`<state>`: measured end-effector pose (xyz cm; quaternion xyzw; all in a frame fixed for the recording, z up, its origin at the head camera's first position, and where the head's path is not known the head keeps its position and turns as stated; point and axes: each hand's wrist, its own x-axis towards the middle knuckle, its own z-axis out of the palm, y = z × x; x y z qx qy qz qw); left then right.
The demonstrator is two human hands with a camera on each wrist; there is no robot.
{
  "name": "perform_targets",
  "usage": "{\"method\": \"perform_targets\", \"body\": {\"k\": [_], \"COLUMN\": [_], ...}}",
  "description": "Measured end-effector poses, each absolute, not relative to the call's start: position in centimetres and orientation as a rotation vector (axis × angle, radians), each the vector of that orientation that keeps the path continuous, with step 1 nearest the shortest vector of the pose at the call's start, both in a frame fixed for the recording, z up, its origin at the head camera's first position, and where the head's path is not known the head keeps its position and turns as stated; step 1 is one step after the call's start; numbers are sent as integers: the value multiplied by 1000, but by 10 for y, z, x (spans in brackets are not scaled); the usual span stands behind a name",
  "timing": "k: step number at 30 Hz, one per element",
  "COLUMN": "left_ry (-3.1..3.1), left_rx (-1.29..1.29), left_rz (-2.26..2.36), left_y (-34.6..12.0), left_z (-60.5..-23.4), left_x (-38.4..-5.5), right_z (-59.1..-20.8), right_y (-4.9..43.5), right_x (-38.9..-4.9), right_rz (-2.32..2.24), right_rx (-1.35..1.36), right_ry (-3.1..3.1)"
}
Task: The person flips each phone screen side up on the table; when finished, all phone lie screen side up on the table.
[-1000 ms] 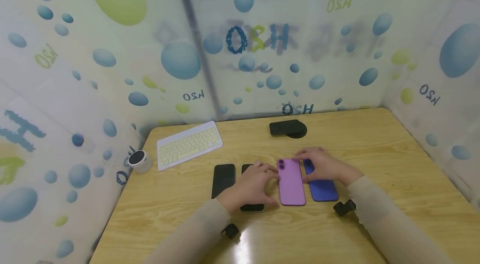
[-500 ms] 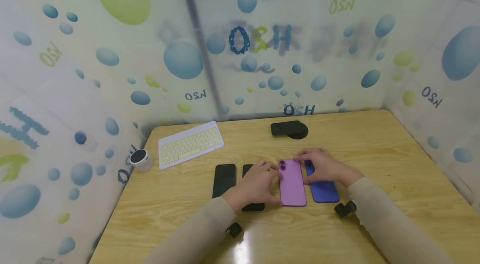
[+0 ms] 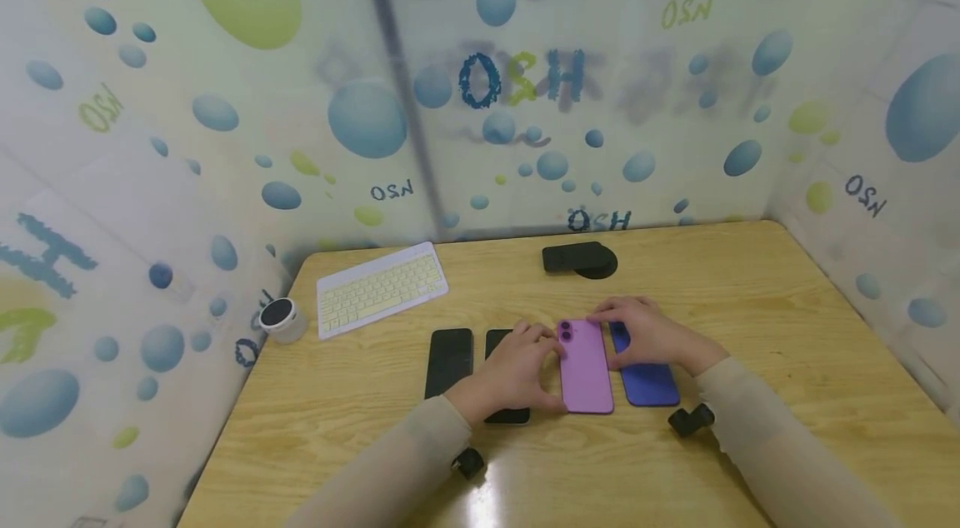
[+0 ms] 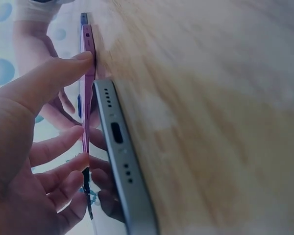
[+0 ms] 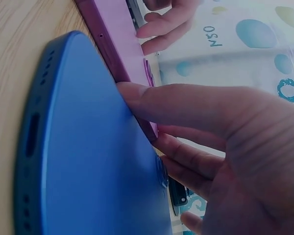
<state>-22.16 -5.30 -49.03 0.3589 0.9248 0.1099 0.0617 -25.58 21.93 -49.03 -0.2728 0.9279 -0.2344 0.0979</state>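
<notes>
A pink smartphone (image 3: 587, 378) lies face down on the wooden table, its camera lenses at the far left corner. My left hand (image 3: 521, 366) holds it along the left side, thumb at the near left corner (image 4: 89, 68) and fingertips farther up the edge. On the other side, my right hand (image 3: 651, 335) grips its far right corner between thumb and fingers, as the right wrist view shows. Under my right hand lies a blue smartphone (image 3: 649, 385), back up and partly covered. Beneath my left hand is a black-screened smartphone (image 3: 498, 340), mostly hidden.
Another black-screened phone (image 3: 448, 361) lies farther left. A white keyboard (image 3: 381, 291) sits at the back left, beside a small white cylindrical object (image 3: 282, 321) with a dark top. A black object with a round base (image 3: 577, 257) is near the back edge. Patterned fabric walls (image 3: 480, 136) enclose the table.
My left hand has shifted slightly right, bringing its thumb against the near left corner of the pink smartphone. My right hand and the phones stay about where they were.
</notes>
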Motion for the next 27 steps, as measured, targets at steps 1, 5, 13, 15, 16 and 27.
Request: {"method": "perform_targets", "body": {"k": [1,5,13,15,16,27], "left_ry": [2805,2826,2839,2851,2857,2877], "left_rx": [1097,1127,1122,1131,1135,1075], "left_rz": [318,272,261,255,249,261], "left_y": [-53,-52,-52,-52,-52,-53], "left_z": [-490,-488,-485,-485,-485,-486], "left_x": [-221,-220,-217,-218,-218,-209], "right_z": [-490,-490,-491,-491,-491,-491], "right_y": [219,217,215,215,215,214], "right_x": [-256,-254,-254,-255,-256,-255], "right_rz": [-694,-696,-788,-813,-824,-949], "right_rx": [-804,-812,-770,-751,-742,-727], "right_ry": [2748,2754,2717,2709,2706,2705]}}
